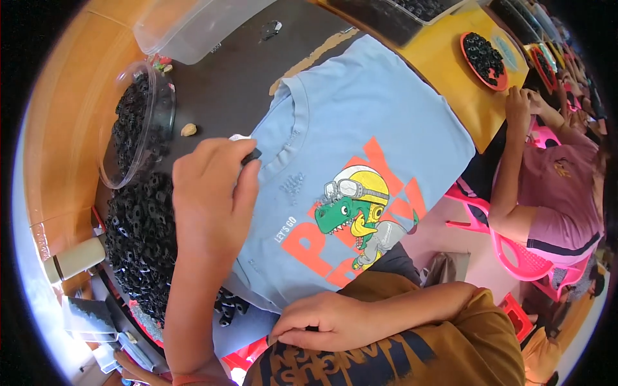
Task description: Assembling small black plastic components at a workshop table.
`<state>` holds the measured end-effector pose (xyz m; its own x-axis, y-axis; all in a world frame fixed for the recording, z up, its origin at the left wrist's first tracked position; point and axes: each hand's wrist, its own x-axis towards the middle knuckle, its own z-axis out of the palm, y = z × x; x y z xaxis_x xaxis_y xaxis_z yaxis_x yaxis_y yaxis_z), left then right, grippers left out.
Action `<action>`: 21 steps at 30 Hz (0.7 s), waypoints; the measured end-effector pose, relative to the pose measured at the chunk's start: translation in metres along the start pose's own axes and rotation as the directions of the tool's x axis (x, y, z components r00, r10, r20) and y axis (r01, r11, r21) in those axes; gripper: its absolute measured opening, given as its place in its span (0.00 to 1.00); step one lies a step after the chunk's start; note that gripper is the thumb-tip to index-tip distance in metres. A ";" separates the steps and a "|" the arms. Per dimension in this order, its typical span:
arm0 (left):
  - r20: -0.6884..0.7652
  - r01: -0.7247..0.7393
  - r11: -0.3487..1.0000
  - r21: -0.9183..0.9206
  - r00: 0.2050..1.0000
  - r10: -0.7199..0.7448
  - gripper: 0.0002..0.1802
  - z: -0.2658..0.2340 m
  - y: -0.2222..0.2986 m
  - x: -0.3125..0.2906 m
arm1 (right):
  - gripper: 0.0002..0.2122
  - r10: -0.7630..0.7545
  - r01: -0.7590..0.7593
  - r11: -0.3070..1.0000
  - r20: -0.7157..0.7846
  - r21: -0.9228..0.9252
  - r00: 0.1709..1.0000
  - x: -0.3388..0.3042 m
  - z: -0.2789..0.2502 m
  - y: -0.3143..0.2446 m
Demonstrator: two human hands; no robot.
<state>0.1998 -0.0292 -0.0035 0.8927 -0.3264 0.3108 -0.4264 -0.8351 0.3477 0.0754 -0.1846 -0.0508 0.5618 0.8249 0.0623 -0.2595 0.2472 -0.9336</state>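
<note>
My left hand (209, 193) is raised over the collar of a light blue T-shirt. Its thumb and fingers pinch a small black part (251, 156), and a bit of white shows behind the knuckles. The blue T-shirt (418, 109), printed with a cartoon dinosaur in a helmet, lies spread over the table edge towards my lap. Near my body, at the shirt's lower edge, my right hand (315, 321) is closed with the fingers curled. A dark spot shows between its thumb and fingers; whether that is a part or a shadow is unclear.
A large heap of small black parts (141, 238) lies left of my left forearm. Behind it stands a clear round tub (168, 96) of similar parts. A clear plastic bin (193, 32) is at the far left. Another person (547, 186) sits right, near a red plate (465, 48).
</note>
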 end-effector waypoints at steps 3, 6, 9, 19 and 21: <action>0.108 0.367 0.794 -0.485 0.926 -0.361 0.13 -0.018 0.024 -0.022 | 0.07 -0.077 0.061 0.996 -0.277 -0.066 0.958 -0.005 -0.010 -0.018; 0.236 0.489 0.525 -0.696 0.847 -0.476 0.16 -0.037 0.045 -0.055 | 0.11 -0.147 0.134 0.989 -0.520 -0.062 0.841 -0.004 -0.018 -0.028; 0.281 0.473 0.346 -0.810 0.832 -0.479 0.16 -0.037 0.062 -0.086 | 0.13 -0.146 0.214 0.976 -0.652 0.026 0.744 0.005 -0.009 -0.035; 0.211 0.531 0.512 -0.675 0.804 -0.556 0.03 -0.022 0.056 -0.096 | 0.11 -0.264 0.147 0.955 -0.513 -0.257 0.817 -0.006 -0.014 -0.016; 0.058 0.322 0.871 -0.372 0.944 -0.324 0.04 -0.020 0.051 -0.073 | 0.11 -0.378 0.176 0.911 -0.582 -0.374 0.720 -0.003 -0.012 -0.014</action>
<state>0.1094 -0.0393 0.0090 0.9896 -0.0632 0.1293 -0.1382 -0.6672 0.7320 0.0873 -0.1965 -0.0420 0.9599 0.2040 0.1924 0.1562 0.1807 -0.9711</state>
